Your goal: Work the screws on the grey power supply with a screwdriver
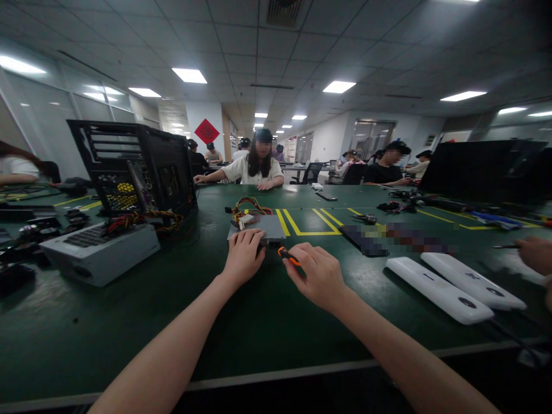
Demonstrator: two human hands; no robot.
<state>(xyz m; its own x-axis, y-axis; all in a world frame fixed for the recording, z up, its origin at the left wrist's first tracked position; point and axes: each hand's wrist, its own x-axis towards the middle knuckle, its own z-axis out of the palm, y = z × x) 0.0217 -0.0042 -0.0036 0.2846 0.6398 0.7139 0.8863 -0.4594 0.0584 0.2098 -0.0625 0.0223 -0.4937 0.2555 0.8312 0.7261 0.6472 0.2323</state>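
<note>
A small grey power supply unit [278,225] lies on the green table in front of me, with a bundle of coloured wires [250,211] at its back. My left hand [245,252] grips its near left part, fingers over the top and front edge. In my right hand [317,270] is a screwdriver [290,256] with an orange and black handle, pinched between thumb and fingers. It points toward the unit's front face, close to the socket. Whether its tip touches the unit I cannot tell.
At left stand a black computer case [142,167] and a larger grey power supply [103,250]. Two white elongated devices [440,290] and a dark phone-like slab [364,240] lie at right. A co-worker's hand [537,256] reaches in there; another person [259,167] sits opposite.
</note>
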